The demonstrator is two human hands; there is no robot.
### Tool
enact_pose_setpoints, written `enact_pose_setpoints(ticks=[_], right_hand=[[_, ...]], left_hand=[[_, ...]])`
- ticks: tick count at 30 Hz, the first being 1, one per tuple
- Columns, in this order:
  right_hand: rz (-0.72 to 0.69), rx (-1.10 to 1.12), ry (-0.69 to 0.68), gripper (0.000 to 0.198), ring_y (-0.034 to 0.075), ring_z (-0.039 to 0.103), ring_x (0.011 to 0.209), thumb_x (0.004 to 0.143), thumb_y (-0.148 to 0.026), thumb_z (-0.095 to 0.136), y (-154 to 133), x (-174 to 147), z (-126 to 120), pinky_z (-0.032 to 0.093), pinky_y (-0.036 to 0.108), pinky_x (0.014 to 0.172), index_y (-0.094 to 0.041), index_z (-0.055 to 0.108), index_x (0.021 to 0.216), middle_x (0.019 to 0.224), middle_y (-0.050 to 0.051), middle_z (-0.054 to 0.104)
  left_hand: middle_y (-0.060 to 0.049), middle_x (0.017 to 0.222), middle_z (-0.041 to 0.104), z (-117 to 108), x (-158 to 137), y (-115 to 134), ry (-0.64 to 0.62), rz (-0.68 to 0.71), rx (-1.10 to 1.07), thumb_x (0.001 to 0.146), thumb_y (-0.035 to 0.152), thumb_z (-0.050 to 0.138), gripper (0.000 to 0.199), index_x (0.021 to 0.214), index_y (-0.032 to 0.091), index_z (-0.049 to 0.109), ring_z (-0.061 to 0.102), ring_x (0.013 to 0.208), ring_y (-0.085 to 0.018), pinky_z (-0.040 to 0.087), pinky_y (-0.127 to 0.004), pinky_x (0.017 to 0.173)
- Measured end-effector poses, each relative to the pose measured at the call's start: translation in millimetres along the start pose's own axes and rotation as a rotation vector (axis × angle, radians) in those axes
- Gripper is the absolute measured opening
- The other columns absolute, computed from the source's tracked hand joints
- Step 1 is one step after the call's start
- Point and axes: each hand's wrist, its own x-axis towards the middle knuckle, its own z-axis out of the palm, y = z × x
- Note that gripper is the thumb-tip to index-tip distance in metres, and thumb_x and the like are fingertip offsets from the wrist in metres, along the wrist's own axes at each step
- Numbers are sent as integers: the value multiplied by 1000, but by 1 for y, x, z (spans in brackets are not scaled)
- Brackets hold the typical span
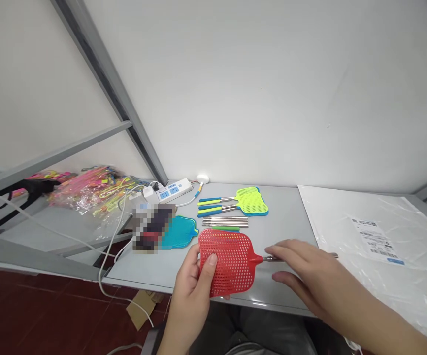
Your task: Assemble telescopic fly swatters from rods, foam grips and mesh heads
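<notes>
A red fly swatter head [231, 254] full of small holes is gripped along its left side by my left hand [196, 281], thumb on top. From its neck a thin metal rod [271, 259] runs to the right, passing behind my right hand [309, 271]. That hand has its thumb and fingers apart around the rod; whether it touches the rod I cannot tell. Just beyond the red head lie several bare metal rods [225, 222] and a green handle [226, 228]. Farther back, yellow and blue fly swatters [252, 202] with coloured handles are stacked.
Left of my hands lies a blue swatter head [183, 231], beside a pixelated patch. A white power strip [174, 190] with cables stands by the wall. Bagged colourful pieces [95, 190] fill the left shelf. A white plastic mailer bag [368, 236] covers the right of the table [283, 212].
</notes>
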Motion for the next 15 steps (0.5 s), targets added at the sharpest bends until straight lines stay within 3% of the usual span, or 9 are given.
enact_pose_setpoints(ticks=[3,6,8,10,13,15], right_hand=[[30,145,-252,26,18,64,74,102,-29,37,6,11,9,47,30,64,-25,62,102,85,3,68],[94,331,-370,25,16,63,76,102,-31,37,9,14,13,46,29,67,-27,62,101,88,1,67],[118,427,-403,23,16,62,79,102,-33,40,11,14,15,46,29,70,-29,62,103,92,0,67],[148,493,-421,23,16,61,82,102,-34,40,14,16,18,46,29,74,-29,62,100,92,0,66],[198,561,-460,26,16,60,82,102,-36,39,18,23,25,45,29,75,-28,62,93,90,-1,66],[192,597,-487,28,16,58,79,102,-36,38,20,29,31,44,29,74,-27,61,92,87,-1,65]], left_hand=[[-5,100,72,-1,-3,5,-10,-109,-85,87,45,65,48,128,24,55,69,79,-20,54,-27,70],[-9,116,68,-16,-2,4,-54,-132,-125,92,50,54,48,133,25,53,67,96,-25,54,-33,79],[-11,135,58,-30,1,-2,-51,8,2,96,45,49,44,136,27,51,59,117,-28,49,-38,94],[-9,152,40,-41,4,-13,7,234,261,99,34,46,45,143,31,44,41,136,-29,38,-44,107],[-5,162,17,-50,7,-25,54,556,674,98,20,45,58,150,41,29,23,146,-30,30,-52,112],[-4,164,9,-51,7,-25,29,712,877,94,14,51,66,150,44,29,19,146,-33,31,-55,111]])
